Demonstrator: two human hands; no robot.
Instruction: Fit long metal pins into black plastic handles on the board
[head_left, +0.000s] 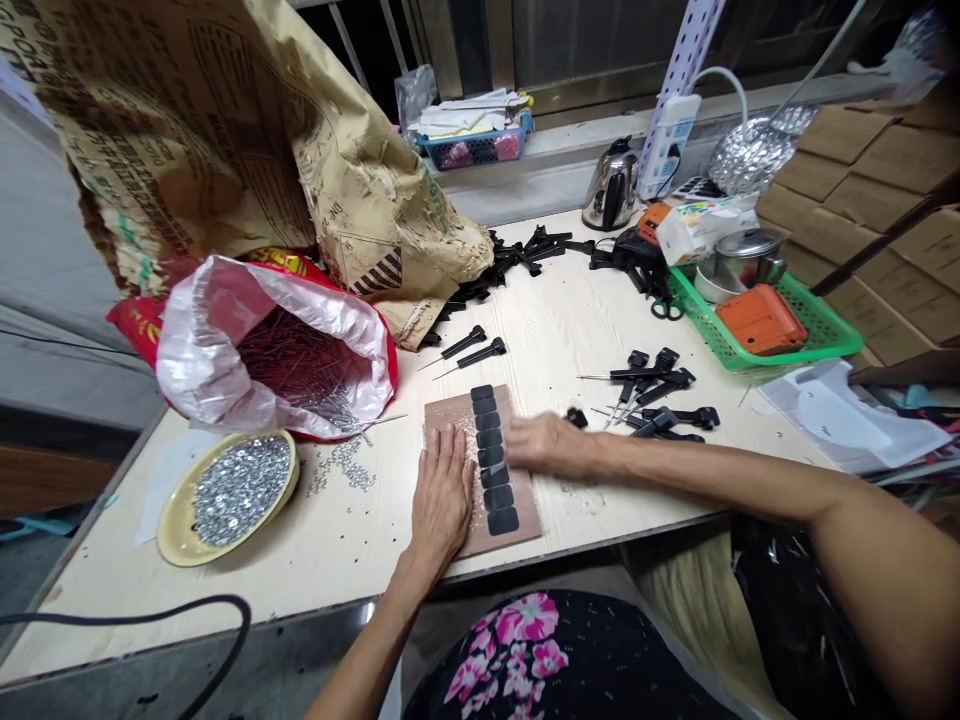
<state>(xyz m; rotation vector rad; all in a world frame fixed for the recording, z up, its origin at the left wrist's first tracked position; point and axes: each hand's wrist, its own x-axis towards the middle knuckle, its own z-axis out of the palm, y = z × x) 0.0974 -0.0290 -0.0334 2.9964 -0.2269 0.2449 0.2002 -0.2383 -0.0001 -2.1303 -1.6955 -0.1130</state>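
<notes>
My left hand (pixel 442 495) lies flat on the left side of a brown board (pixel 525 520), its fingers stretched out. Down the board runs a column of several black rounded pads (pixel 502 521), with pale crumbs scattered beside them. Over the board's right edge is my right hand (pixel 551 443), fingers curled in and slightly smeared by motion; what they hold, if anything, is hidden. A small black piece (pixel 575 417) shows just behind that hand. To its right lies a loose pile of black-handled tools with thin metal rods (pixel 660 385). Two similar tools (pixel 472 352) rest beyond the board.
A yellow bowl of small shiny metal pieces (pixel 176 525) stands at left, loose pieces (pixel 345 467) near it. Behind are an open bag of thin rods (pixel 202 350) and a large paper sack (pixel 375 200). A green basket (pixel 832 335), kettle (pixel 611 185) and cardboard boxes (pixel 885 210) stand right.
</notes>
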